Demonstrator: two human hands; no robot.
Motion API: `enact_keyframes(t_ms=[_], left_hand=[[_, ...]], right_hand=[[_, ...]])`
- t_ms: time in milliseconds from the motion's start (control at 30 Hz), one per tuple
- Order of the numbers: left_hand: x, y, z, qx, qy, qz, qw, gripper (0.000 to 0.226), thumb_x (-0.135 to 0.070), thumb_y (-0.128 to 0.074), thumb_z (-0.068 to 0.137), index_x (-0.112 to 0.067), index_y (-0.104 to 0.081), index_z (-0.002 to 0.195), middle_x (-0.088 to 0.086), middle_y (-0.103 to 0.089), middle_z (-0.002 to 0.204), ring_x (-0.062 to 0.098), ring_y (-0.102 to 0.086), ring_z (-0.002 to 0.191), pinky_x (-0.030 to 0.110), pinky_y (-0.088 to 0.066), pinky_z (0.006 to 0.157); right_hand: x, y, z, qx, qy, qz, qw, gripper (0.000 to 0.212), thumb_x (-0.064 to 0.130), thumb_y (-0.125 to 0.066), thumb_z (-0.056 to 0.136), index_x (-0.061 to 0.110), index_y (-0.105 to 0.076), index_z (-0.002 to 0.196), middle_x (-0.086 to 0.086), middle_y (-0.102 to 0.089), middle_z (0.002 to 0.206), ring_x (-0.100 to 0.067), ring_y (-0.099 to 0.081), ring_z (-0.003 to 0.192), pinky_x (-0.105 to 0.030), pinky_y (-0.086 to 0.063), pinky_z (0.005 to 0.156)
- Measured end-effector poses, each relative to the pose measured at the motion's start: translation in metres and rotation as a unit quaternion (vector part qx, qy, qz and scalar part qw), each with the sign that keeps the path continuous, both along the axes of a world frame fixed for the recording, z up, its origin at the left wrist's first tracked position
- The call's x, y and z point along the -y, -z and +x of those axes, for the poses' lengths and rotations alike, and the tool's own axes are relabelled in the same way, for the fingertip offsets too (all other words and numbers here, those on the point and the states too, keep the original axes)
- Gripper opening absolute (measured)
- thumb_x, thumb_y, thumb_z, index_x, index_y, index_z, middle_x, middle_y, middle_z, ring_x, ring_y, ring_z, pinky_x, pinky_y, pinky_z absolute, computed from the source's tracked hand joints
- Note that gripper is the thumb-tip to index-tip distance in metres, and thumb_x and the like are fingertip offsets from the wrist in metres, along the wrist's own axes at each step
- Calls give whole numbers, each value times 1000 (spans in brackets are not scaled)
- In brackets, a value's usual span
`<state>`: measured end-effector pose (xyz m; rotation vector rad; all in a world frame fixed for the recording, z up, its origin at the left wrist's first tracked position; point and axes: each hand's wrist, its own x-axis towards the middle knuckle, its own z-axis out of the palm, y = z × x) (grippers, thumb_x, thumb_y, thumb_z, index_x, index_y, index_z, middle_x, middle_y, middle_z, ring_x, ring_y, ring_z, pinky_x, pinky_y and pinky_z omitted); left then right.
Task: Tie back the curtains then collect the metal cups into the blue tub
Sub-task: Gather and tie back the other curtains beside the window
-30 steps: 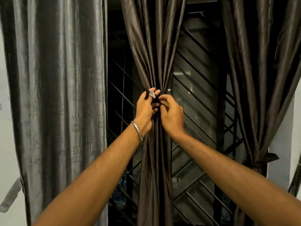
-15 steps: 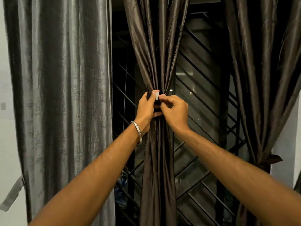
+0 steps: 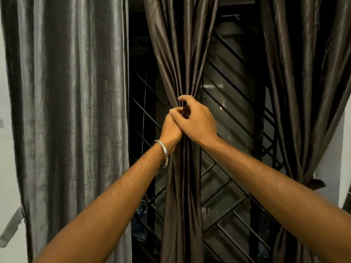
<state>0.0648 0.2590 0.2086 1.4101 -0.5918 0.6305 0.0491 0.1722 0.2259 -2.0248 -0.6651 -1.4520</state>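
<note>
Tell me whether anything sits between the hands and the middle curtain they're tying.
Nothing visible does. The left hand and right hand are both closed directly on the gathered middle curtain, the right overlapping the left.

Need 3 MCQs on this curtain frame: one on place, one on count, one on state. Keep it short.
1. Where do both hands meet?
A. grey curtain
B. middle curtain
C. window grille

2. How many curtain panels show?
A. two
B. three
C. four

3. State of the right curtain?
A. hanging loose
B. tied back
C. taken down

Answers:
1 B: left hand and right hand clasp the gathered middle curtain.
2 B: grey curtain, the middle one, right curtain.
3 B: a tie cinches it low.
</note>
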Motion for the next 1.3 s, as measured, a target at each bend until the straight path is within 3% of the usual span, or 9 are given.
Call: enact_keyframes(t_ms=[100, 333, 500, 633, 867, 1000, 1167, 1233, 1300], left_hand=[[-9, -5, 2, -22, 16, 22, 999, 27, 3, -45, 95, -7, -64, 112, 3, -69, 93, 13, -69, 84, 21, -55, 66], [-14, -4, -1, -49, -17, -27, 998, 41, 8, -50, 94, -15, -60, 126, 7, -70, 105, 20, -74, 87, 34, -61, 77], [-3, 3, -6, -11, -144, -64, 987, 23, 2, -55, 94, -18, -57, 106, 3, -70, 96, 12, -73, 76, 29, -61, 71], [-1, 7, -4, 19, -173, -32, 984, 23, 3, -48, 95, -20, -48, 95, 5, -63, 100, 12, -72, 73, 28, -60, 67], [-7, -5, -7, -87, -115, 15, 989, 24, -1, -54, 96, -14, -42, 113, 8, -59, 105, 20, -74, 77, 35, -62, 74], [-19, -18, -10, -184, -63, 83, 977, 31, -2, -53, 98, 2, -43, 127, 24, -64, 110, 26, -72, 73, 30, -61, 56], [-27, -23, -13, -207, -50, 178, 961, 14, -9, -43, 103, -4, -55, 100, 10, -60, 77, 13, -56, 51, 19, -48, 39], [-25, -25, -10, -215, -46, 174, 960, 29, -4, -34, 101, -13, -48, 77, 4, -45, 66, 9, -39, 46, 15, -35, 36], [-23, -26, -8, -231, -29, 150, 961, 32, -6, -31, 99, -16, -44, 72, 2, -36, 62, 8, -30, 42, 15, -26, 39]], right_hand=[[4, -7, 8, -32, -12, 16, 999, 9, 29, -64, 90, 29, -70, 96, 10, -71, 90, -7, -67, 86, -35, -59, 75], [17, -2, 23, -27, -9, 88, 996, 8, 21, -67, 90, 26, -73, 94, 14, -67, 83, 0, -62, 77, -15, -49, 66], [24, 0, 32, -31, 8, 101, 994, 6, 21, -68, 89, 26, -71, 93, 17, -62, 77, 3, -58, 71, -16, -45, 62], [29, -1, 36, -27, 27, 105, 994, 14, 22, -69, 89, 24, -66, 102, 17, -55, 72, 2, -53, 66, -17, -43, 60], [33, 2, 38, -25, 17, 98, 995, 9, 22, -68, 90, 23, -69, 99, 14, -64, 84, -4, -62, 78, -28, -57, 70], [34, 5, 38, -28, 11, 102, 994, 6, 21, -67, 91, 23, -67, 96, 12, -64, 85, -5, -63, 80, -27, -55, 70], [33, 8, 36, -32, -1, 99, 995, 6, 18, -67, 91, 22, -67, 96, 13, -63, 85, -4, -62, 82, -20, -52, 70], [31, 10, 35, -33, -10, 101, 994, 6, 17, -67, 91, 22, -67, 95, 13, -62, 85, -4, -61, 82, -16, -47, 69], [30, 13, 33, -37, -11, 103, 994, 6, 18, -66, 91, 22, -67, 95, 13, -62, 83, -2, -60, 78, -9, -40, 64]])
